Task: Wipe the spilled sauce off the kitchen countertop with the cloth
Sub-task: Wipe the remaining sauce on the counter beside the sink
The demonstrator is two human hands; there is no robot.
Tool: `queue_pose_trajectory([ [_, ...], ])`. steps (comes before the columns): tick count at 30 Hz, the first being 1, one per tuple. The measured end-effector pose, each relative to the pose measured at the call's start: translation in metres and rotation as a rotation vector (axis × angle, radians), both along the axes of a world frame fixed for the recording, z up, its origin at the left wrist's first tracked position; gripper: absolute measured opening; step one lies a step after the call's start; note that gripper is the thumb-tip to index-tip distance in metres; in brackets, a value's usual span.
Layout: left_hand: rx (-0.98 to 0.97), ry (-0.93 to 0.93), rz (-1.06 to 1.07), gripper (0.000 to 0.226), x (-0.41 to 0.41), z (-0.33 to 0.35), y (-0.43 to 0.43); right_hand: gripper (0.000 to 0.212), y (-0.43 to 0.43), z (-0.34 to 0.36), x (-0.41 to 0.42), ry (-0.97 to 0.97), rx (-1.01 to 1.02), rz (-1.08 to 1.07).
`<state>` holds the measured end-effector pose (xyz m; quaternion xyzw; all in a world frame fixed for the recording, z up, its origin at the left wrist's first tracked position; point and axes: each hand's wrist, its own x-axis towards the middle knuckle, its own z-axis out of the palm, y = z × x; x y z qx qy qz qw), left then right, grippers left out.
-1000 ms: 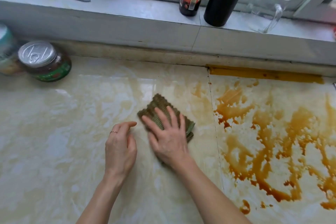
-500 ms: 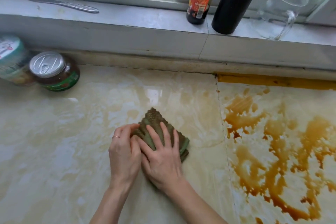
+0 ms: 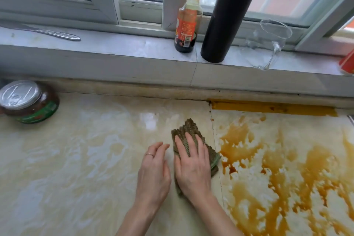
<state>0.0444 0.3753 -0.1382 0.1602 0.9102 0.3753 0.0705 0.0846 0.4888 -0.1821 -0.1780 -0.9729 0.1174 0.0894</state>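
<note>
A folded olive-green cloth (image 3: 188,129) lies on the cream marble countertop (image 3: 80,159), just left of the tile seam. My right hand (image 3: 192,165) lies flat on top of the cloth with its fingers straight and presses it down. Beside it on the left, my left hand (image 3: 153,171) rests open on the bare counter, a ring on one finger, a small gap between it and the cloth. Brown spilled sauce (image 3: 277,168) spreads in streaks and pools over the counter right of the seam, its nearest edge almost at the cloth's right side.
A lidded jar (image 3: 28,101) lies at the counter's far left. On the raised window sill stand a sauce bottle (image 3: 186,27), a tall dark cylinder (image 3: 223,25), a clear glass jug (image 3: 268,44) and a knife (image 3: 47,31). A yellow strip (image 3: 268,108) runs along the back edge.
My right hand slid the cloth to the right, up to the sauce's edge. My left hand came off the cloth and now rests beside it. The view tilted upward.
</note>
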Motion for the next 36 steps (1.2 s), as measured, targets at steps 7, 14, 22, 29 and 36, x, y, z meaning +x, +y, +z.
queue_pose_trajectory([
  [7,-0.120,0.023,-0.100,0.059,-0.014,-0.009,0.031,0.055,0.078,0.001,-0.084,-0.013,0.004,-0.161],
  [14,-0.233,0.041,-0.097,0.062,-0.010,-0.019,0.040,0.054,0.040,-0.002,-0.016,0.008,0.050,-0.218],
  [22,-0.293,0.031,-0.144,0.058,-0.008,-0.012,0.042,0.058,0.058,-0.002,-0.049,-0.007,0.012,-0.306],
  [29,-0.297,0.028,-0.161,0.058,-0.008,-0.007,0.043,0.058,0.011,-0.002,0.052,-0.031,0.022,-0.262],
  [36,-0.260,0.017,-0.167,0.055,-0.007,-0.003,0.042,0.066,0.065,0.004,-0.033,-0.073,-0.052,-0.272],
])
